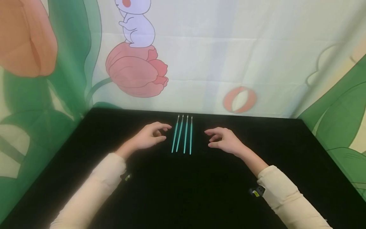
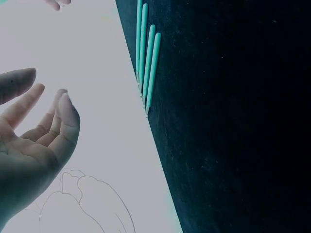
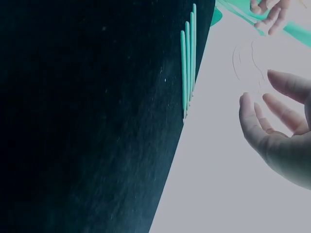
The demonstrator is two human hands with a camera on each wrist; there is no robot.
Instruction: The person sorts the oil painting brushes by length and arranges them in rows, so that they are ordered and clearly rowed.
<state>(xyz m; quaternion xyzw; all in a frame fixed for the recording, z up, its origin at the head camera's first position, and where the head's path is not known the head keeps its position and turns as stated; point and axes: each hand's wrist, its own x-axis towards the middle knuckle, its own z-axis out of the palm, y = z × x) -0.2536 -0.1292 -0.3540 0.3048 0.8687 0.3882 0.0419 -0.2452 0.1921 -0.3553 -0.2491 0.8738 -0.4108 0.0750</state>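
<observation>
Several thin paintbrushes with turquoise handles lie side by side on the black table, pale tips toward the back wall; the leftmost brush [image 1: 174,136] and rightmost brush [image 1: 191,136] bound the row. Just left of them hovers my left hand [image 1: 148,136], fingers loosely bent, holding nothing. On the other side, a bit farther off, my right hand [image 1: 226,140] is also raised with relaxed, empty fingers. Both wrist views show thumb and fingers apart: the left hand [image 2: 43,131] and the right hand [image 3: 277,131] touch no brush.
The black table [image 1: 183,190] ends at a pale cloth backdrop [image 1: 200,63] printed with tulips, leaves and a white animal. Printed cloth also stands along the left and right sides. A small dark device [image 1: 257,191] is worn at the right cuff.
</observation>
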